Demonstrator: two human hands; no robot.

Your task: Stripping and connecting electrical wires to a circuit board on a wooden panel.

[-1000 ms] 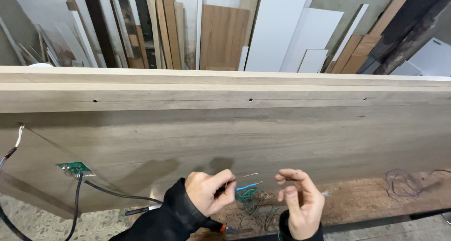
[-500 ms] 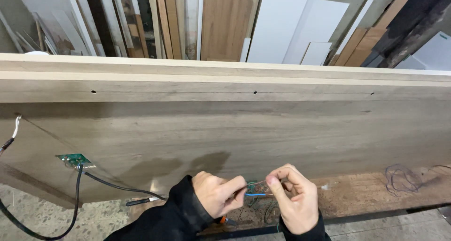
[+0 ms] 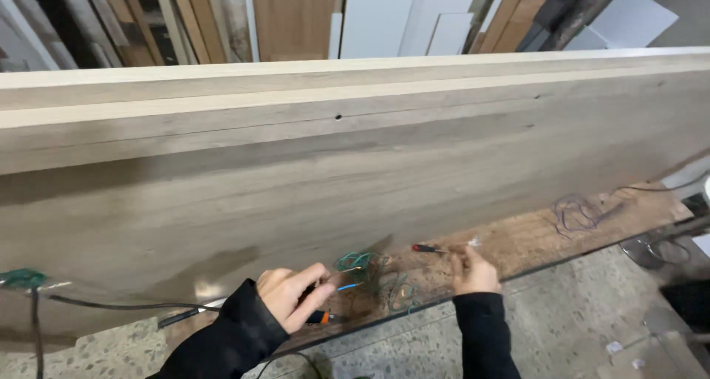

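Observation:
My left hand (image 3: 292, 296) pinches thin wires with a blue end, close to a tangle of green and blue wires (image 3: 373, 275) lying on a worn chipboard bench (image 3: 532, 238). My right hand (image 3: 473, 269) reaches over the bench, its fingers touching a small screwdriver with a red and black handle (image 3: 429, 249) and a small pale bit beside it. An orange-handled tool (image 3: 323, 317) lies under my left hand. Both arms wear black sleeves.
A long wood-grain panel (image 3: 333, 172) stands on edge behind the bench. A green circuit board (image 3: 22, 278) with black cables (image 3: 111, 303) hangs on it at left. A purple wire coil (image 3: 573, 212) lies at right. Boards lean against the far wall (image 3: 296, 17). Speckled floor below.
My hands have parted: the right one let go of the wires and moved right to the screwdriver. The left keeps the wires. The view has swung to the right.

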